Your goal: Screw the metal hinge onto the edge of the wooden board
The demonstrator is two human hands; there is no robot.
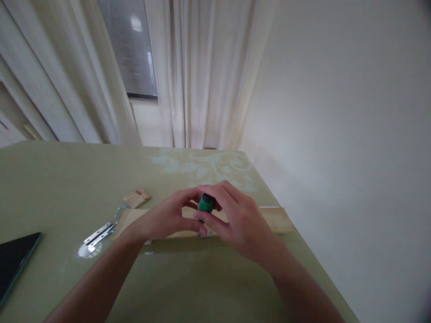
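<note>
A short screwdriver with a green and black handle [206,203] stands nearly upright over a pale wooden board [278,220]. My right hand [237,220] is closed round its handle, thumb in front and fingers over the far side. My left hand [171,216] meets it from the left with curled fingers. Its thumb tip rests low by a small metal plate [206,233] at the board's near edge, and what its fingers pinch is hidden. The screwdriver's tip is also out of sight.
Left of the board lie metal hinge-like strips [99,235], with a clear packet [120,211] and a small wooden piece [136,197] behind. A dark flat device [16,260] lies at far left. The table's right edge [313,255] runs beside a wall.
</note>
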